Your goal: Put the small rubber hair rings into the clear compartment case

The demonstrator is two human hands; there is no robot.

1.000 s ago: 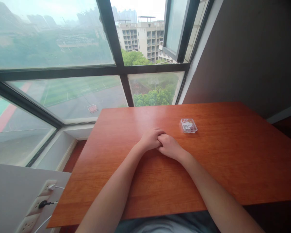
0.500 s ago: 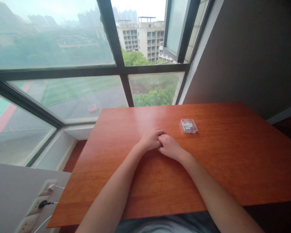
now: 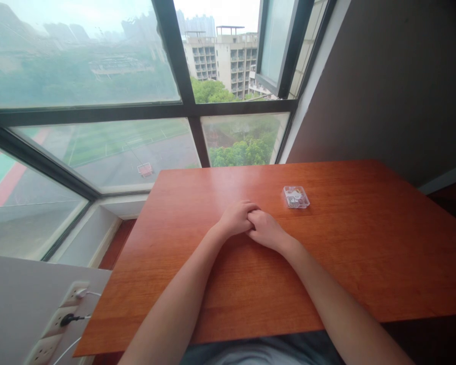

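Note:
My left hand (image 3: 236,218) and my right hand (image 3: 266,227) rest clasped together on the wooden table (image 3: 251,284). The fingers of each are closed around the other, and the inner fingers are partly hidden. Nothing else shows between them. Beyond my right hand, a little to its right, lies a small clear plastic box (image 3: 296,196). Small pale and metallic-looking pieces sit inside the box, too small to name. Neither hand touches it.
A dark-framed window (image 3: 190,109) runs along the table's far side, with one pane (image 3: 277,45) swung outward. At the lower left, wall sockets (image 3: 57,322) hold plugs with cables beside the table edge. A grey wall (image 3: 383,86) rises at the right.

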